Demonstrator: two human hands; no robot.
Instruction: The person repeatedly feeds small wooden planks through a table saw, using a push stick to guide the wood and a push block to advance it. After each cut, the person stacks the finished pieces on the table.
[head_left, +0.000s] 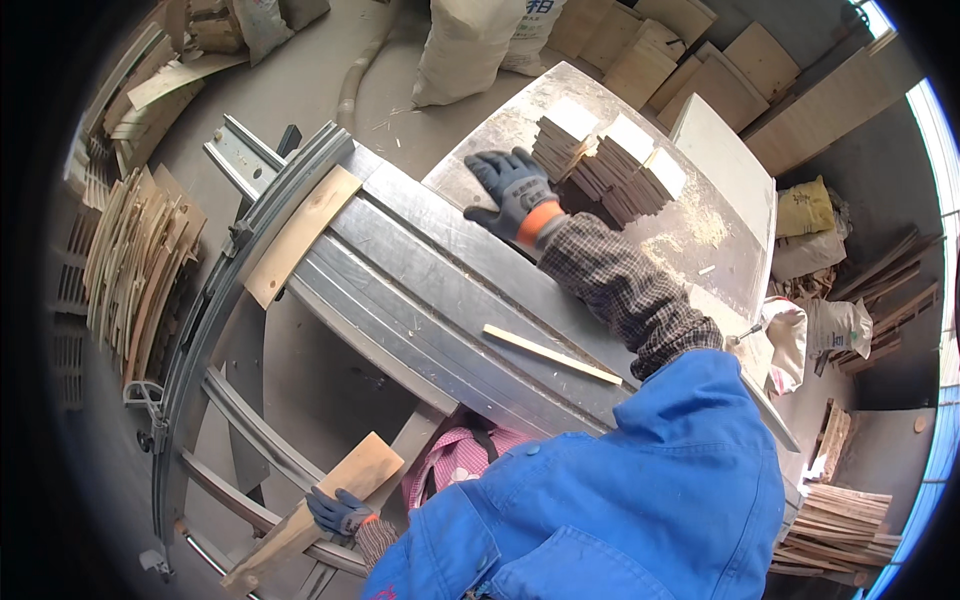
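Note:
My left hand [338, 510], in a dark blue glove, grips a long pale wooden plank [310, 518] low at the left, beside the curved metal rails. My right hand [512, 192], gloved the same, lies flat with fingers spread on the edge of a dusty metal table [720, 250]. Just right of that hand stand stacks of small thin wooden squares [615, 160]. A second plank [302, 235] lies across the grey metal rail bed [420, 290]. A thin wooden strip [552, 354] rests on the rails near my right forearm.
Bundles of wooden slats [135, 260] lean at the left. White sacks [465, 45] stand at the back, with flat boards [700, 60] behind the table. More sacks [830, 325] and a pile of slats [835, 525] are at the right.

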